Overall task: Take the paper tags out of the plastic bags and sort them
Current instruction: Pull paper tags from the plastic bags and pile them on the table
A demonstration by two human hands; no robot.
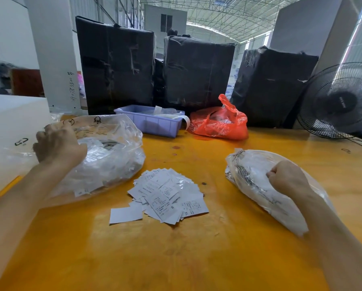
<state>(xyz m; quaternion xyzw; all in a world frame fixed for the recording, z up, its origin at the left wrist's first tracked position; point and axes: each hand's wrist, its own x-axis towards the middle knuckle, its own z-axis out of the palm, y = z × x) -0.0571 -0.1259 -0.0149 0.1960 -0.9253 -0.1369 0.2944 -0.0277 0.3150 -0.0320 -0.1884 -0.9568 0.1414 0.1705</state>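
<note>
My left hand (58, 143) is fisted around the rim of the big clear plastic bag (104, 156) left of the loose pile of white paper tags (165, 196) on the orange counter (176, 248); a hard tug could spill it. Right of the pile, my right hand (287, 179) clenches the smaller clear bag (260, 185), which may sweep tags away.

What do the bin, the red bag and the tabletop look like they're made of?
Bin: rigid lilac plastic, matte, with moulded ribs. Red bag: thin glossy plastic film, crinkled and translucent. Tabletop: probably wood or board with a smooth orange coating; faint grain and soft sheen.
</note>
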